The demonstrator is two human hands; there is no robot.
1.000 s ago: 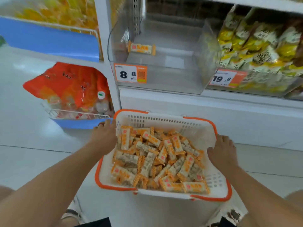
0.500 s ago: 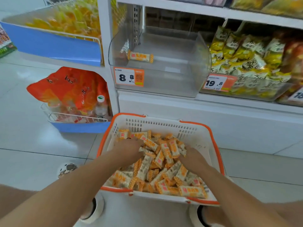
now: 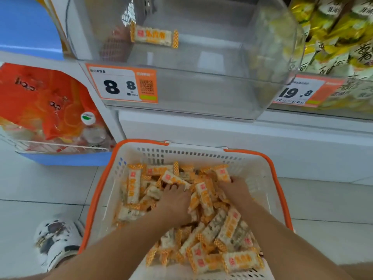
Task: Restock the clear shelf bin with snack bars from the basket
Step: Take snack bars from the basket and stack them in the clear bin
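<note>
Pale glossy floor tiles (image 3: 46,190) run up to a white shop shelf unit (image 3: 201,134), and on them sits the white plastic basket with an orange rim (image 3: 103,184), heaped with orange-and-white wrapped snack bars (image 3: 230,225). Above it the clear plastic shelf bin (image 3: 201,63) holds only one bar (image 3: 154,36), lying near its back left, so the restocking looks barely begun and almost the whole pile is left to move. Both hands are down in the heap: the left hand (image 3: 175,201) is spread with fingers pushed among the wrappers, the right hand (image 3: 237,188) reaches toward the far corner. Wrappers bury the fingertips of both, so I cannot tell whether either has closed on bars yet. An orange price label reading 8.8 (image 3: 121,85) fronts the bin
</note>
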